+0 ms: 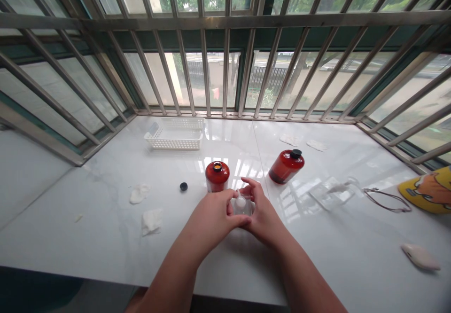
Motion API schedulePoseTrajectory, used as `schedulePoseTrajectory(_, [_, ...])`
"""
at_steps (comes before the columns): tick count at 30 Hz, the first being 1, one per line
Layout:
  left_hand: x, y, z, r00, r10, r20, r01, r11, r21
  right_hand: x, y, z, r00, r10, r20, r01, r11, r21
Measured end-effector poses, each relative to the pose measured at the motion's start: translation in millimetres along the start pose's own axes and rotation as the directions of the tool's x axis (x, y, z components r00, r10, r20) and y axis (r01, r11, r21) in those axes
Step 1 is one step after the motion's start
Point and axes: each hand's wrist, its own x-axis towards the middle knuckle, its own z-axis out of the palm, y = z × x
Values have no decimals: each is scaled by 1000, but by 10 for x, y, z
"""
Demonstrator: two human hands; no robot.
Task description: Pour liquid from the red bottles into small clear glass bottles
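My left hand (211, 214) and my right hand (262, 209) meet around a small clear bottle (243, 207) with a white top (241, 202), which stands on the white marble-look counter (105, 238). My fingers partly hide the bottle. Just beyond my hands stands an uncapped red bottle (217, 176) with a yellowish opening. Its black cap (183, 186) lies to the left. A second red bottle (286, 166), capped in black, lies tilted on its side to the right, apart from my right hand.
A white perforated plastic basket (174, 134) stands at the back left. Crumpled tissues (151, 221) lie left of my hands. A clear plastic object (333, 193), a thin brown cord (387, 200) and a yellow printed cushion (426, 191) lie right. Steel window bars (225, 68) border the back.
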Motion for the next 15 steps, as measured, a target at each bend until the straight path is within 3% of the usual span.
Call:
schedulePoseTrajectory(4, [13, -18, -31, 997, -44, -58, 44, 999, -9, 3, 6, 14, 1000, 23, -9, -23, 1000, 13])
schedulePoseTrajectory(12, [-13, 16, -23, 999, 15, -30, -17, 999, -42, -8, -8, 3, 1000, 9, -7, -9, 1000, 3])
schedulePoseTrajectory(15, [-8, 12, -26, 998, -20, -53, 20, 1000, -3, -8, -7, 5, 1000, 24, -5, -24, 1000, 6])
